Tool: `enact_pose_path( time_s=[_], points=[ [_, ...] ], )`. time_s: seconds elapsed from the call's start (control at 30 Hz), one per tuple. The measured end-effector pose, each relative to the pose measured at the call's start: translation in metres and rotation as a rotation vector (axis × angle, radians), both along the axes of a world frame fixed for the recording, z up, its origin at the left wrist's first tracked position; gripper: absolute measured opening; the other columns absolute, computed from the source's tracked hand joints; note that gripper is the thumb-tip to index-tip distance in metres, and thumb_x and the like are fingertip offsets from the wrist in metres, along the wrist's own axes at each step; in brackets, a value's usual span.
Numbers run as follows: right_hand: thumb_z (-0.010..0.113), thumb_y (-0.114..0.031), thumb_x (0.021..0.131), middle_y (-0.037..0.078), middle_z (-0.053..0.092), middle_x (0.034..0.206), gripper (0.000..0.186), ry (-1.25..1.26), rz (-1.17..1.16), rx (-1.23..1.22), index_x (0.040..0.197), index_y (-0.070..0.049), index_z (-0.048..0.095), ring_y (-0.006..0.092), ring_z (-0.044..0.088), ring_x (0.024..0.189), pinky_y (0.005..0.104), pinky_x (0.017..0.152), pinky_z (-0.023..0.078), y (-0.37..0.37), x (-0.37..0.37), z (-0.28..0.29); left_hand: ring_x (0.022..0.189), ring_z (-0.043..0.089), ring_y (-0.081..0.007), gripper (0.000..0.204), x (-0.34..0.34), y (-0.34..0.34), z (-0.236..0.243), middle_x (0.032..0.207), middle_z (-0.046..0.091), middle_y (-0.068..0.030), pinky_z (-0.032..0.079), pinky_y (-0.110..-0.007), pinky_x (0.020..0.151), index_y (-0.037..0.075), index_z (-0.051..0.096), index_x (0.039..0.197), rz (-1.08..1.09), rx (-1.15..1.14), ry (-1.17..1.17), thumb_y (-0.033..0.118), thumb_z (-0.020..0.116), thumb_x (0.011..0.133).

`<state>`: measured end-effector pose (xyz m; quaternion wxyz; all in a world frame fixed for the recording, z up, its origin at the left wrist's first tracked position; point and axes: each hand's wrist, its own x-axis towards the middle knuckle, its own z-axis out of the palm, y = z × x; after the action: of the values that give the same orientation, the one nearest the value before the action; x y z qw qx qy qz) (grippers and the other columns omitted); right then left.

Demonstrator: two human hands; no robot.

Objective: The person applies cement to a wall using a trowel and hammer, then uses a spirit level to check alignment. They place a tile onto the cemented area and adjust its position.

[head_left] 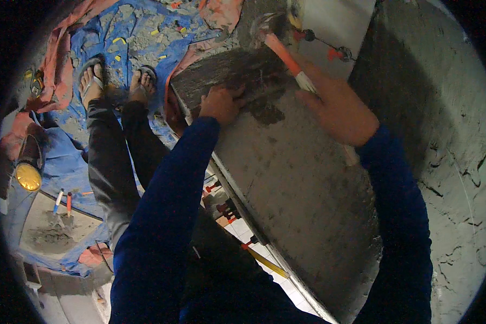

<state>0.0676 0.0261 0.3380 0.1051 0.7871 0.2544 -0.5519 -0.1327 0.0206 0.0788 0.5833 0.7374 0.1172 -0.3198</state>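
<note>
The right hand (337, 110) is wrapped around the orange-and-white handle of a rubber-headed mallet (270, 33), whose grey head hangs above the far end of a large grey slab with a mortar-smeared face (286, 162), set at a slant against a rough grey rendered wall (448, 135). The left hand (221, 102) lies on the slab's upper part with its fingers curled and pressed to the face, just beside a dark wet patch of mortar (264, 110). That closeness looks like the main risk: the mallet head is near the left hand's knuckles, so a blow that lands a little short could catch the fingers. A heavy blow near the slab's edge could, I judge, chip or crack it, and an uneven one might shift it on its wet bedding. Below the slab's lower edge sit red-and-black plastic levelling clips (227, 208), which a slip could knock loose. The person's feet in open sandals (92, 75) stand on a rubble-strewn blue tarpaulin (65, 162), bare toes exposed to anything falling.
</note>
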Motion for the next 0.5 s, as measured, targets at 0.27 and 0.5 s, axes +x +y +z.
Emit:
enact_pose_path(
  time_s=[0.27, 0.5],
  points=[
    [0.059, -0.022, 0.100, 0.031, 0.069, 0.106, 0.056, -0.134, 0.093, -0.053, 0.150, -0.003, 0.043, 0.0509, 0.067, 0.095, 0.0578, 0.084, 0.054, 0.013, 0.010, -0.003, 0.137, 0.050, -0.0357, 0.048, -0.002, 0.007, 0.012, 0.142, 0.059, -0.0135, 0.041, -0.063, 0.111, 0.023, 0.060, 0.145, -0.083, 0.034, 0.093, 0.041, 0.058, 0.100],
    [0.063, -0.020, 0.099, 0.032, 0.068, 0.109, 0.043, -0.545, 0.196, 0.348, 0.136, 0.000, 0.051, 0.0499, 0.069, 0.097, 0.0501, 0.081, 0.055, 0.025, -0.002, -0.012, 0.139, 0.048, -0.0366, 0.048, -0.004, 0.011, 0.023, 0.146, 0.057, -0.0114, 0.040, -0.065, 0.111, 0.021, 0.060, 0.144, -0.017, 0.098, -0.010, 0.037, 0.058, 0.099]
  ],
)
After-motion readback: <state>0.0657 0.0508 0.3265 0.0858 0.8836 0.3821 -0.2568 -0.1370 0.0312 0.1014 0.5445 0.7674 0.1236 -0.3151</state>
